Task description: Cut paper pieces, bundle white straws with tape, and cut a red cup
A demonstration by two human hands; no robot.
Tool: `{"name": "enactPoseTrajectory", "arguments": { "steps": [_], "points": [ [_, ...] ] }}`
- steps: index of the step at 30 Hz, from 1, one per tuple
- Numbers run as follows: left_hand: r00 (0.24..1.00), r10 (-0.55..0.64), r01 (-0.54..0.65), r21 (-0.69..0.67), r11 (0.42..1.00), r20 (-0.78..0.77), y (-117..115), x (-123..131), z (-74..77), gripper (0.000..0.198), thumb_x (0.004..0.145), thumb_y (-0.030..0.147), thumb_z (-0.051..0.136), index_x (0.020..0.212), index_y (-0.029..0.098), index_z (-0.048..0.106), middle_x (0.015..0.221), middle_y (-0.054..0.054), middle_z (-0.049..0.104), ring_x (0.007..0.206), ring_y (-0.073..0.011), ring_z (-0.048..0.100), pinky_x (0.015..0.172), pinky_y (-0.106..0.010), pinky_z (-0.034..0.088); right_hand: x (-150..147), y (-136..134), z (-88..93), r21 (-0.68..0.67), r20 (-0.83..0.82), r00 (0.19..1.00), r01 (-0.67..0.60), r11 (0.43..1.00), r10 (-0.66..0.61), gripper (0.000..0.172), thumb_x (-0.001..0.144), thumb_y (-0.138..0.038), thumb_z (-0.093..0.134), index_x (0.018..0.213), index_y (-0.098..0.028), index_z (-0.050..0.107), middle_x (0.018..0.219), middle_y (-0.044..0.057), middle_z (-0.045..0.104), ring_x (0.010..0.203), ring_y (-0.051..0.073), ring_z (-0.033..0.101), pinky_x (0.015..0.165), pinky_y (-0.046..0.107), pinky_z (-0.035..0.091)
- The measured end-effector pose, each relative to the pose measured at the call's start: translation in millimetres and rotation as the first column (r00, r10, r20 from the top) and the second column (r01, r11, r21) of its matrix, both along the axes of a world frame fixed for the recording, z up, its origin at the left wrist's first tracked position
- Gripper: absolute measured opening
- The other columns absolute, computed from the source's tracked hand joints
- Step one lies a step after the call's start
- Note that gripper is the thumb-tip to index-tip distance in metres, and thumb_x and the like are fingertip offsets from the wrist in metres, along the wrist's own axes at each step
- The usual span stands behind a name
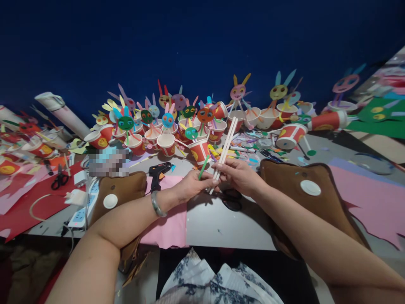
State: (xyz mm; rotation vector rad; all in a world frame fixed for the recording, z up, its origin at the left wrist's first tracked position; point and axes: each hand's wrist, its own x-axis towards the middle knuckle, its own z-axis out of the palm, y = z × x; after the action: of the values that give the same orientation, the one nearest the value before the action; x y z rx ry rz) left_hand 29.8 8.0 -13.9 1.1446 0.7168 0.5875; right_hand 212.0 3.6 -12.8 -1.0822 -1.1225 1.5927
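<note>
My left hand (202, 183) and my right hand (237, 173) meet in front of me above the table. Between them a pair of pale wooden chopsticks (228, 145) stands tilted, top leaning right. The fingers of my right hand are closed on the chopsticks, and those of my left pinch near their lower end. A narrow green strip (204, 166) also sticks up from my left fingers. Black-handled scissors (232, 200) lie under my hands, partly hidden. A black glue gun (158, 173) lies left of my left hand, beside pink paper (167, 226).
Several paper cups (166, 145) with paper rabbit faces line the table's back. Brown cushions (294, 177) lie under both forearms. Left are a power strip (84, 207), another pair of scissors (59, 177) and red paper (34, 202). Pink paper (363, 198) lies at right.
</note>
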Motion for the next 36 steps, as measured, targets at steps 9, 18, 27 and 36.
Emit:
{"name": "enactPoseTrajectory", "arguments": {
  "steps": [9, 18, 27, 36],
  "points": [
    [0.991, -0.034, 0.044, 0.078, 0.996, -0.127, 0, -2, 10.8, 0.048, 0.078, 0.057, 0.069, 0.077, 0.009, 0.074, 0.044, 0.004, 0.046, 0.04, -0.0041, 0.03, 0.041, -0.023, 0.018, 6, 4, 2.2, 0.174, 0.074, 0.996, 0.027, 0.984, -0.04, 0.029, 0.072, -0.045, 0.08, 0.077, -0.017, 0.072, 0.06, -0.003, 0.059, 0.052, 0.007, 0.05, 0.05, 0.021, 0.038],
    [0.985, -0.104, 0.117, 0.089, 0.989, -0.14, 4, -4, 3.0, 0.052, 0.08, 0.058, 0.066, 0.092, 0.008, 0.073, 0.062, -0.003, 0.066, 0.039, -0.002, 0.03, 0.04, -0.023, 0.017, 8, 3, 3.4, 0.158, 0.188, 0.982, -0.021, 0.987, -0.009, 0.034, 0.075, -0.049, 0.077, 0.07, -0.016, 0.069, 0.059, -0.002, 0.058, 0.052, 0.009, 0.052, 0.048, 0.023, 0.036],
    [0.983, -0.098, 0.111, 0.075, 0.991, -0.156, 4, -4, 1.8, 0.048, 0.077, 0.057, 0.069, 0.076, 0.009, 0.067, 0.068, -0.006, 0.07, 0.039, -0.0017, 0.031, 0.039, -0.023, 0.019, 8, 5, 1.0, 0.186, 0.152, 0.988, 0.013, 0.982, -0.042, 0.032, 0.073, -0.047, 0.079, 0.069, -0.017, 0.07, 0.061, -0.002, 0.059, 0.051, 0.008, 0.051, 0.05, 0.024, 0.038],
    [0.988, -0.053, 0.056, 0.019, 0.998, -0.145, -1, -1, 6.9, 0.044, 0.075, 0.055, 0.072, 0.075, 0.011, 0.066, 0.066, -0.005, 0.07, 0.039, -0.0018, 0.033, 0.041, -0.022, 0.02, 6, 1, 4.6, 0.184, 0.24, 0.971, -0.052, 0.982, 0.006, 0.038, 0.076, -0.053, 0.075, 0.067, -0.016, 0.066, 0.055, -0.002, 0.059, 0.048, 0.009, 0.051, 0.047, 0.023, 0.035]
  ]
}}
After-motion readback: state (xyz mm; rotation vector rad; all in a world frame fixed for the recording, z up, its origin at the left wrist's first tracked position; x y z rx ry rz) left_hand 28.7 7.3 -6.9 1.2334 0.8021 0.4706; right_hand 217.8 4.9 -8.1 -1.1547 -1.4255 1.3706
